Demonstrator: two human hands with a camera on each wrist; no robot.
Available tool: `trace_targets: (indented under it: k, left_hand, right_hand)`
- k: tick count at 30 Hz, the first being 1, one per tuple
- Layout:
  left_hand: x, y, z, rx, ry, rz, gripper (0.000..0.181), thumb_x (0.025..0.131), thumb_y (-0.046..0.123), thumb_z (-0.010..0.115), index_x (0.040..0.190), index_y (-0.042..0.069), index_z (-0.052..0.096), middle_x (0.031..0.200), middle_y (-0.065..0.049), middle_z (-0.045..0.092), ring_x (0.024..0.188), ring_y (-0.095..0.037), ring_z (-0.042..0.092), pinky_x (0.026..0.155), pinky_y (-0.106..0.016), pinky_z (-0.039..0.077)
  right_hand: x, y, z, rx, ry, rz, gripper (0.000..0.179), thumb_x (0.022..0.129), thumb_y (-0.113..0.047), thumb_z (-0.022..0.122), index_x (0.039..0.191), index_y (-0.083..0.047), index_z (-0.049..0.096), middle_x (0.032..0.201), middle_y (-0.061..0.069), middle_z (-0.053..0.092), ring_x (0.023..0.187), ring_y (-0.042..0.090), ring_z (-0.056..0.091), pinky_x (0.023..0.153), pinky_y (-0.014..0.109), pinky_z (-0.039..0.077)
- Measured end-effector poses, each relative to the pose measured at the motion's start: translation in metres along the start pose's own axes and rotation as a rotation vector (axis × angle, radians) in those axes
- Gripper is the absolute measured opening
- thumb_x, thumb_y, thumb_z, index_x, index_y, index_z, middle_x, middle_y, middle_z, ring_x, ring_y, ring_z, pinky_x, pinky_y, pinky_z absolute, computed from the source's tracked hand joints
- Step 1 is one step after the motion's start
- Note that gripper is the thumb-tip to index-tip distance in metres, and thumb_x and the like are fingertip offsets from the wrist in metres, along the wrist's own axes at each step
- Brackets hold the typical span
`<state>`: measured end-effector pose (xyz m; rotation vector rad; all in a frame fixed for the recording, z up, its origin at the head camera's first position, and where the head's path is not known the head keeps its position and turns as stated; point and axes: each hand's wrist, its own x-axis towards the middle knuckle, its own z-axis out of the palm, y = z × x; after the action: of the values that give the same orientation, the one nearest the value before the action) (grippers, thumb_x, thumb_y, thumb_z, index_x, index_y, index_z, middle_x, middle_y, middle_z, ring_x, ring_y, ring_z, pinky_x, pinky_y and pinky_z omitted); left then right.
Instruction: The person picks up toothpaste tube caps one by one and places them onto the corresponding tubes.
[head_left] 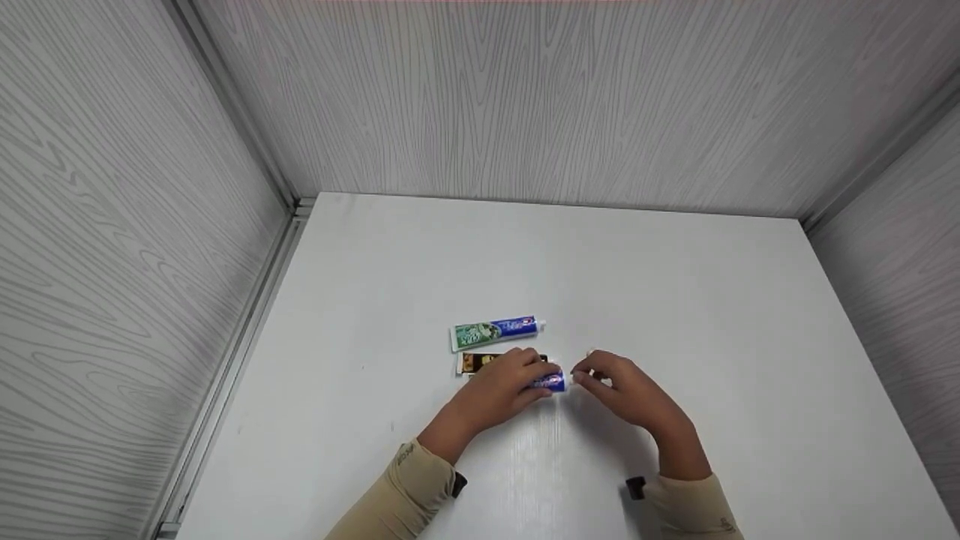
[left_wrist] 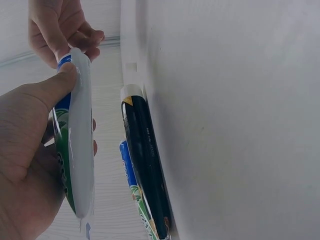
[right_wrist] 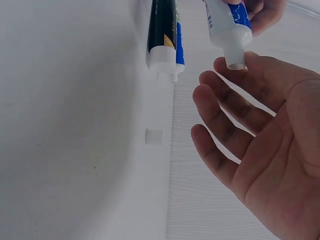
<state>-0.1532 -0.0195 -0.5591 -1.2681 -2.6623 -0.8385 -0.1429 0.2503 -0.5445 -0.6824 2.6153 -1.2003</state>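
Note:
My left hand [head_left: 510, 382] grips a blue, green and white toothpaste tube [left_wrist: 80, 140] above the table, its thumb along the side near the capped end. At that end my right hand [head_left: 626, 386] pinches the small white toothpaste cap [right_wrist: 235, 57] between thumb and index finger, the other fingers spread and slightly bent. Beneath the left hand lies a dark toothpaste tube [left_wrist: 142, 160] with a white cap [right_wrist: 163, 56], partly covered in the head view. Just beyond it lies another blue and green toothpaste tube [head_left: 495, 332], its narrow white end pointing right.
The white tabletop [head_left: 675, 300] carries the two lying tubes near its middle. Grey wood-grain panels [head_left: 480, 97] stand at the back and both sides. A metal rail [head_left: 240, 345] runs along the left edge.

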Motion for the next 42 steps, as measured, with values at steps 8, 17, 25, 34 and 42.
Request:
trace_targets:
  k: [8,17,25,34,42]
  left_hand:
    - [-0.0008,-0.0008,0.0011,-0.007,0.009,-0.006,0.035,0.105,0.031,0.069,0.138,0.020,0.069,0.112,0.000,0.066,0.095,-0.014,0.059,0.085,-0.031,0.053]
    - [-0.0005,0.0013,-0.0004,-0.004,0.008,-0.001,0.034,0.105,0.030,0.069,0.138,0.020,0.069,0.112,0.000,0.067,0.096,-0.014,0.060,0.085,-0.031,0.053]
    - [-0.0003,0.0012,0.0002,0.001,-0.002,-0.009,0.035,0.105,0.031,0.069,0.138,0.020,0.069,0.114,0.000,0.067,0.097,-0.014,0.061,0.086,-0.032,0.054]
    - [0.0008,-0.0004,0.0010,0.002,0.006,-0.003,0.035,0.105,0.032,0.069,0.137,0.020,0.070,0.112,0.000,0.068,0.096,-0.015,0.062,0.086,-0.033,0.054]
    - [0.0005,-0.0005,0.0008,-0.009,0.008,0.000,0.034,0.106,0.031,0.068,0.138,0.020,0.069,0.112,0.000,0.067,0.095,-0.014,0.061,0.086,-0.032,0.053]
  right_hand:
    - [-0.0022,-0.0047,0.0005,-0.009,0.053,-0.027,0.016,0.100,-0.027,0.077,0.115,-0.020,0.074,0.112,-0.008,0.072,0.094,0.013,0.068,0.089,0.049,0.056]
    - [-0.0020,-0.0032,0.0015,-0.008,0.064,-0.076,0.027,0.091,-0.002,0.082,0.111,-0.017,0.072,0.108,-0.003,0.072,0.093,0.016,0.069,0.082,0.051,0.059]
    - [-0.0015,-0.0038,0.0015,-0.028,0.064,-0.070,0.021,0.093,-0.003,0.080,0.109,-0.015,0.072,0.106,-0.002,0.073,0.093,0.015,0.070,0.082,0.050,0.059]
    - [-0.0019,-0.0019,0.0009,0.004,0.062,-0.070,0.020,0.094,-0.003,0.079,0.109,-0.015,0.072,0.106,-0.001,0.073,0.091,0.016,0.069,0.079,0.039,0.057]
    - [-0.0018,-0.0003,0.0014,-0.006,0.068,-0.087,0.018,0.096,-0.004,0.078,0.110,-0.014,0.073,0.105,0.001,0.074,0.088,0.015,0.067,0.075,0.034,0.054]
